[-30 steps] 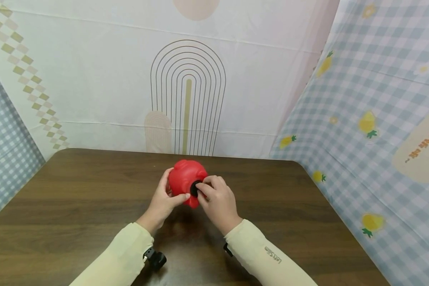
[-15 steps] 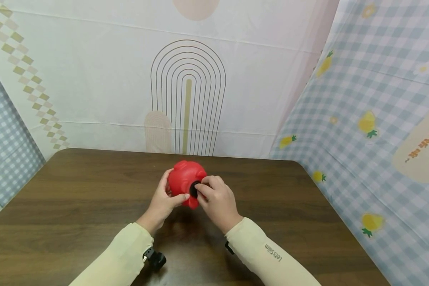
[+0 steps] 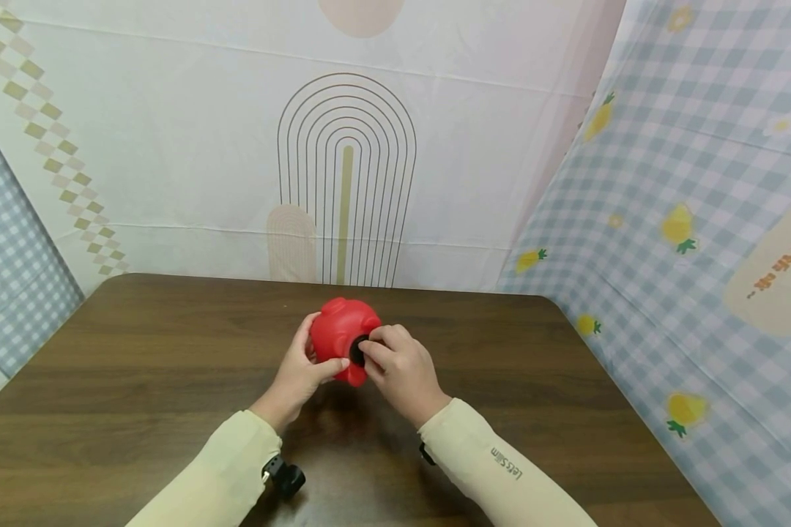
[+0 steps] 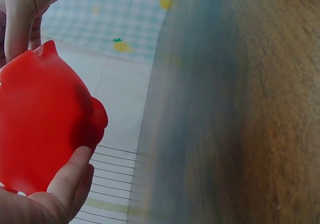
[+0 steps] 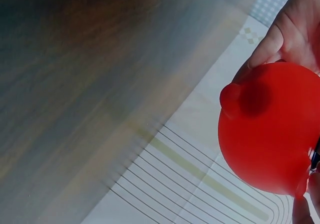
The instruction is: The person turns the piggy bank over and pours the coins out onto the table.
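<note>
Black plug [image 3: 358,350] under right hand [image 3: 400,373], hidden from left wrist view.

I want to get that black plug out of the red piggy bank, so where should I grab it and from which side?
Pinch the black plug by its round rim, coming from the side facing you, where the right hand already has its fingertips on it. It sits as a small disc in the red piggy bank, so only its edge gives purchase. Keep the left hand wrapped around the rounded body to brace it.
</note>
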A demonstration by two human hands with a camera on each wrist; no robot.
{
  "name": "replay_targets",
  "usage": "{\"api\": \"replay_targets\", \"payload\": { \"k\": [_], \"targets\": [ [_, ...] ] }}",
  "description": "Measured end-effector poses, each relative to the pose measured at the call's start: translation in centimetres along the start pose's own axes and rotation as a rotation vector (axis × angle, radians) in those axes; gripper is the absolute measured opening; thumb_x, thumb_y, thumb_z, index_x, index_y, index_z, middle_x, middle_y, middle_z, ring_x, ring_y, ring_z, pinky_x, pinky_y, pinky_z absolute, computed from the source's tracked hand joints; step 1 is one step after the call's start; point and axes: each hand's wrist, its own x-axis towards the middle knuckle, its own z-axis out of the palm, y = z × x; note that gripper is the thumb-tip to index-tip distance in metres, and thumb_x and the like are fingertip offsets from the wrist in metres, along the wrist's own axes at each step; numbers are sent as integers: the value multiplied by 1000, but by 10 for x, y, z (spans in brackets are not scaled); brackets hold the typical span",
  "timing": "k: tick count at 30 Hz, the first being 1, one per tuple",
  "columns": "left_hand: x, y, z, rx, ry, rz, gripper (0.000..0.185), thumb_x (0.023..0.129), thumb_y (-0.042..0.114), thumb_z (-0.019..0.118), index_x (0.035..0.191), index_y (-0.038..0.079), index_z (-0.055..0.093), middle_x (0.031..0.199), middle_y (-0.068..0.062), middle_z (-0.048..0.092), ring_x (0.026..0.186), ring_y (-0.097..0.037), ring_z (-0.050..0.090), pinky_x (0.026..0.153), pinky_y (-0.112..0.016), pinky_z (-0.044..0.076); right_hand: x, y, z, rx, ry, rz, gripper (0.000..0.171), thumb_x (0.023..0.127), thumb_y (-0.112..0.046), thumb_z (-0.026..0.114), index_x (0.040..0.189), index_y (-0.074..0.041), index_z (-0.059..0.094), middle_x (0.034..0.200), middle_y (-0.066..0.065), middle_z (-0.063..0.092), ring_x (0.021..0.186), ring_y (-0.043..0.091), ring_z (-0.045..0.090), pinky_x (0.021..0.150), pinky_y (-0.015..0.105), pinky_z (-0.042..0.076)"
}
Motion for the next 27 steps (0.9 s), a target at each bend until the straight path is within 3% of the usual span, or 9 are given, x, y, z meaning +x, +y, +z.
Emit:
{"api": "replay_targets", "payload": {
  "k": [9,18,27],
  "targets": [
    [0,1,-3,1,-19,-20,79,83,2,66,149,20,25,139,-15,42,116,-32,49,78,-31,55,2,3,-1,13,-27,-50,10,79,-3,72,87,-9,75,91,3,62,81,16,57,69,24,54],
    [-1,5,-10,69,-58,-50,82,83,7,68,150,21,23,141,-15,39,119,-34,46,82,-35,56,3,8,0,1,-15,-168,15,75,-3,77,89,-9,73,92,3,62,82,15,57,71,22,54],
    [-1,8,-12,84,-75,-74,81,83,8,69,149,21,24,142,-15,38,119,-35,46,83,-37,56,5,11,-2,-24,-67,-238,19,74,-8,81,92,-10,75,93,3,62,83,15,57,73,21,54]
  ]
}}
